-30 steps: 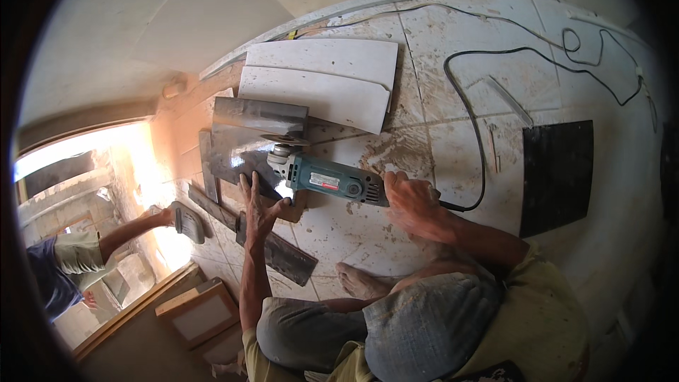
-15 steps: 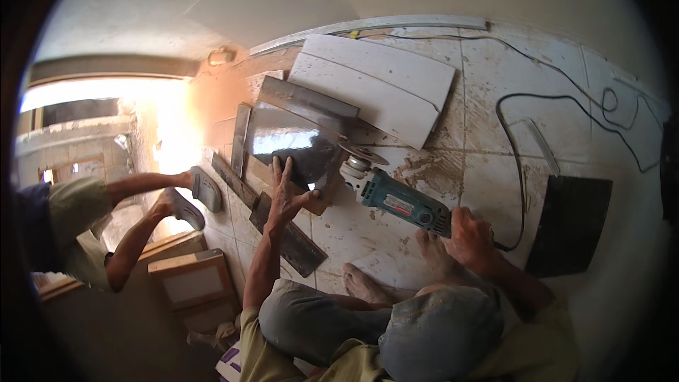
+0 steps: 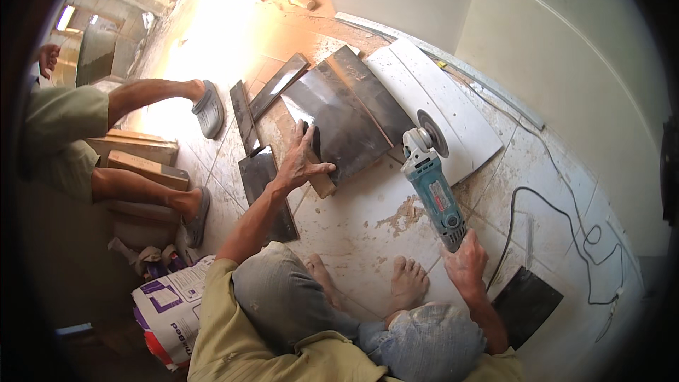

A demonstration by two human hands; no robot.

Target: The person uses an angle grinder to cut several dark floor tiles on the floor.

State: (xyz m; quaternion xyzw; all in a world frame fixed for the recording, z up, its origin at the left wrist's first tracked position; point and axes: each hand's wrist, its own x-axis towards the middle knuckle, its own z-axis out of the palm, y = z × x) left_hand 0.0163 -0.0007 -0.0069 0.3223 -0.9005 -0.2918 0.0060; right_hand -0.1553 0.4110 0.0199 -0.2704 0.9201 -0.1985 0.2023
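On the near edge of the dark tile [image 3: 346, 124], the left hand [image 3: 293, 166] rested, fingers spread; the right hand [image 3: 467, 262] wrapped the rear of the grinder [image 3: 438, 198] — its disc [image 3: 433, 133] hid part of the white panels [image 3: 424, 85] — with a cord [image 3: 601, 303] rightward, a co-worker's shoe [image 3: 210, 113] leftward.

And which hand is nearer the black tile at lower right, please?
Right. The right hand, holding the grinder, is just left of the black tile; the left hand is much farther left.

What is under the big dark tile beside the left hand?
A brown strip pokes out from under the tile, near the left hand; anything farther underneath is covered and cannot be seen.
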